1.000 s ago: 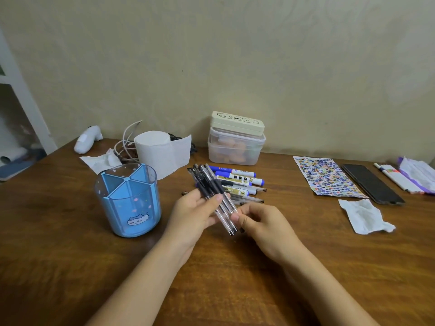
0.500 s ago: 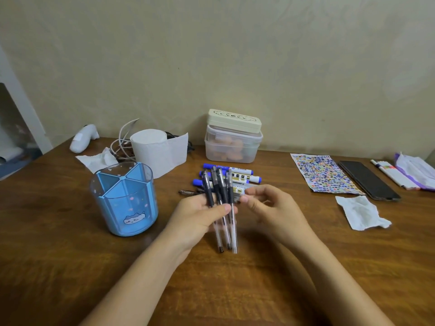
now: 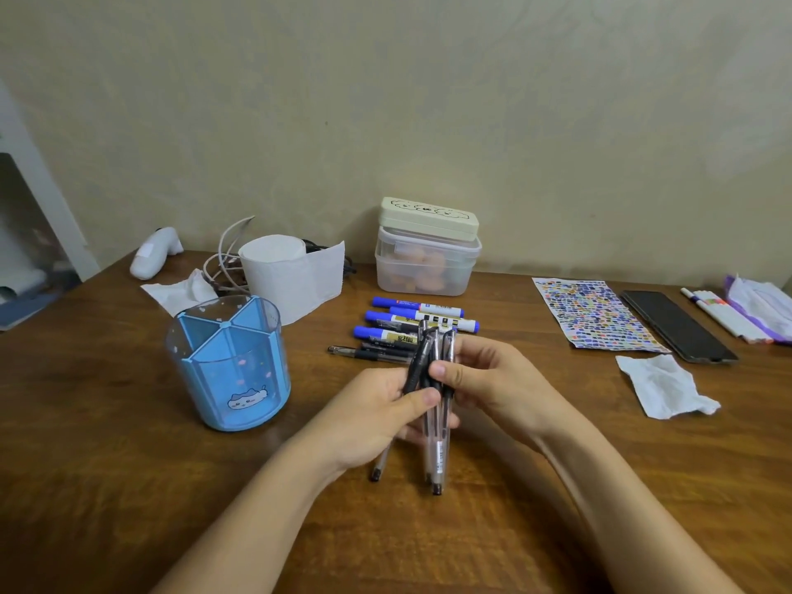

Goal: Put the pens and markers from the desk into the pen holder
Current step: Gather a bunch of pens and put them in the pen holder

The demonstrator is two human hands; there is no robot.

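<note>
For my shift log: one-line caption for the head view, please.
Both hands, left hand and right hand, grip a bundle of pens upright beside the empty blue pen holder.

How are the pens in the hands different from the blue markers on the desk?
The pens are thin, with clear barrels and black grips; the markers are thicker, with blue caps and white labelled bodies. The pens stand nearly upright, bunched between the left hand and right hand; the markers lie flat, side by side, on the desk. Neither group is in the holder yet.
</note>
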